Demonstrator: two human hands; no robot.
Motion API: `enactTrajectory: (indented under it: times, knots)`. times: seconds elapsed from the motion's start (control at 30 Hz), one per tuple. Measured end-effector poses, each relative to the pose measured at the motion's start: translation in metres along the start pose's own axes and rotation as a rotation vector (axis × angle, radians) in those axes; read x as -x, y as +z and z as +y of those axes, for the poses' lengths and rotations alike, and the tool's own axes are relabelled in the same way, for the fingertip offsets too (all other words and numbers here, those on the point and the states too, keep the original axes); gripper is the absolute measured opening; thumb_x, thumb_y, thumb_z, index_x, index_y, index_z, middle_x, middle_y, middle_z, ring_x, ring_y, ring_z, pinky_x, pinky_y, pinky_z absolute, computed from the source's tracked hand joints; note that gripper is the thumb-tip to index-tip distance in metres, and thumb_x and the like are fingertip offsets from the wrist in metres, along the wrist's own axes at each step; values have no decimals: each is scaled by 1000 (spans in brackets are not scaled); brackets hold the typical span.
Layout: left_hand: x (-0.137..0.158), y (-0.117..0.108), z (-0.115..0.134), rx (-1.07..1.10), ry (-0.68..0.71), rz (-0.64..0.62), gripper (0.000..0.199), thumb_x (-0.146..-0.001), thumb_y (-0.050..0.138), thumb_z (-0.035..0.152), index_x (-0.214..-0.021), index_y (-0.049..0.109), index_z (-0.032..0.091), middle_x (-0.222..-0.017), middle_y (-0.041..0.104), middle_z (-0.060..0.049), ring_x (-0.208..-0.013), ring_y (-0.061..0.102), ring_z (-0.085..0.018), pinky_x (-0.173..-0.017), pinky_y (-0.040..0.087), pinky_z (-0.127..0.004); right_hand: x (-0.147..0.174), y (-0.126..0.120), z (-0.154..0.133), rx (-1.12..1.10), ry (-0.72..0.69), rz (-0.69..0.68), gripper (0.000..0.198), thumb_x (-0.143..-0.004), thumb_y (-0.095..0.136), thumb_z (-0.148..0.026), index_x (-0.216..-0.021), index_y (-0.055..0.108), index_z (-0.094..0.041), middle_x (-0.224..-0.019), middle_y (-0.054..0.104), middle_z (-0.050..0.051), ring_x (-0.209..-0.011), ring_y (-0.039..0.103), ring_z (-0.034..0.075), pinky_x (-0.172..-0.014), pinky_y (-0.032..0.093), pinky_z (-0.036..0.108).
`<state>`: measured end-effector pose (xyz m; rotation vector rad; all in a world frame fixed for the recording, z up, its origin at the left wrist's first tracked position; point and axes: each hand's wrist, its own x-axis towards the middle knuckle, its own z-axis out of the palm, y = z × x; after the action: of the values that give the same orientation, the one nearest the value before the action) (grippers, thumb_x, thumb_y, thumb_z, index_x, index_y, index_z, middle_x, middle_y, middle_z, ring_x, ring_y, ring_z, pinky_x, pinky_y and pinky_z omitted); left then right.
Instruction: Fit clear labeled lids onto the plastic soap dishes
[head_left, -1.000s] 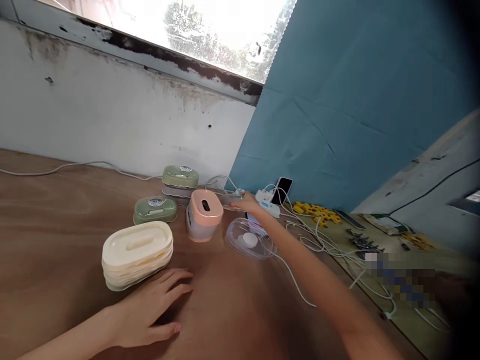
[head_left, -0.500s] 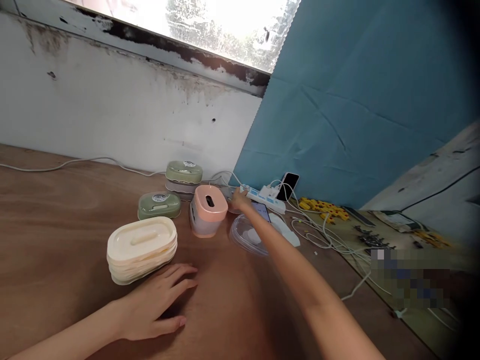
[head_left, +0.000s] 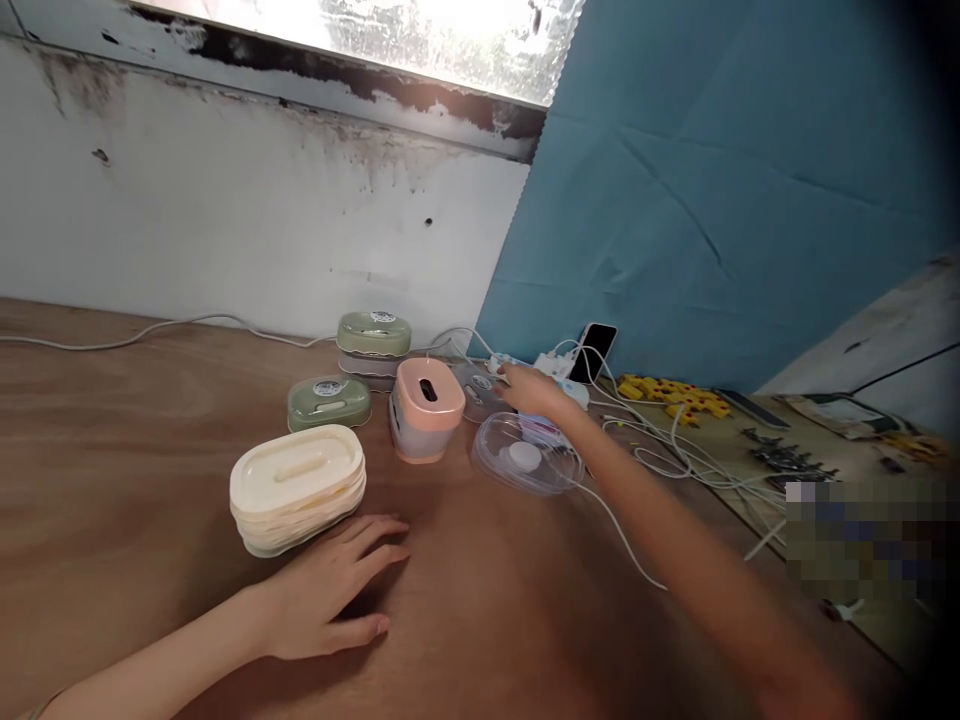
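Clear plastic pieces sit at the far side of a brown wooden table (head_left: 150,430): a see-through oval lid (head_left: 527,465) with a white centre, and just behind it a smaller clear piece (head_left: 475,392). The right hand (head_left: 534,392) reaches out over them, fingertips on or just above the smaller piece; whether it grips anything cannot be told. Beside it stands a clear box with a pink slotted lid (head_left: 425,409), contents not visible. Two green-lidded containers (head_left: 330,402) (head_left: 373,343) sit further left, closed. A stack of cream lids (head_left: 298,488) lies nearest. The left hand (head_left: 337,588) rests flat on the table, fingers spread, holding nothing, just in front of that stack.
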<state>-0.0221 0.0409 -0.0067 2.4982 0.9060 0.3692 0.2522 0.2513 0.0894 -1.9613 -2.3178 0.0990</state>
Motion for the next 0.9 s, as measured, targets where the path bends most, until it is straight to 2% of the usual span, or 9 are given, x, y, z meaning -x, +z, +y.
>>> enactTrajectory:
  times: [0.1,0.23,0.37,0.47,0.57,0.67,0.8,0.83,0.9]
  knots:
    - [0,1,3,-18,1,-3,53,-86,57,31,-135,40,21,-145,39,-13,-132,37,-33,-107,38,-52,45,6,27,-42,-87,132,27,-91,52,-27,-115,59,-16,-120,61,14,-112,57,30,-95,45,45]
    - [1,5,4,-56,-16,58,54,-84,57,26,-135,40,24,-145,40,-10,-133,38,-31,-107,38,-50,91,36,62,-132,-69,337,33,-89,47,-25,-118,55,-12,-120,59,19,-110,57,36,-91,45,51]
    - [-1,8,4,-109,0,56,51,-83,56,22,-132,42,25,-143,42,-10,-132,38,-30,-105,41,-48,101,65,78,-289,-56,502,32,-91,40,-31,-115,52,-14,-113,62,17,-104,60,32,-85,49,49]
    - [-6,8,7,-213,57,25,47,-83,53,18,-130,44,21,-139,47,-11,-131,40,-28,-102,44,-44,108,76,73,-383,-85,644,33,-94,37,-35,-120,47,-17,-120,58,16,-113,55,29,-93,46,49]
    - [-9,2,8,-457,168,91,42,-84,50,13,-125,50,19,-132,56,-9,-131,43,-26,-108,37,-42,128,83,57,-363,-249,841,29,-92,44,-26,-119,47,-16,-126,51,18,-123,46,31,-98,41,54]
    - [-6,-23,6,-748,202,279,40,-87,52,19,-127,50,21,-129,59,-8,-127,47,-26,-113,25,-45,154,93,34,-207,-542,927,27,-84,50,-13,-111,53,-16,-124,53,17,-128,40,33,-98,42,53]
    - [13,-70,-2,-849,-323,468,56,-85,55,48,-131,44,18,-138,48,-19,-129,42,-40,-103,32,-61,171,100,11,-141,-976,935,26,-77,50,-6,-99,59,-16,-115,62,10,-121,48,24,-104,41,42]
    - [20,-80,-4,-814,-448,435,60,-84,55,53,-132,44,19,-138,49,-19,-126,45,-41,-99,35,-63,172,100,8,-167,-1019,922,26,-77,49,-6,-99,60,-15,-112,64,9,-119,50,23,-104,42,41]
    - [33,-94,-8,-633,-607,305,62,-84,54,57,-135,41,24,-136,54,-12,-118,55,-36,-92,48,-52,170,101,6,-226,-1013,882,27,-77,47,-5,-100,59,-15,-109,65,10,-116,53,23,-101,44,41]
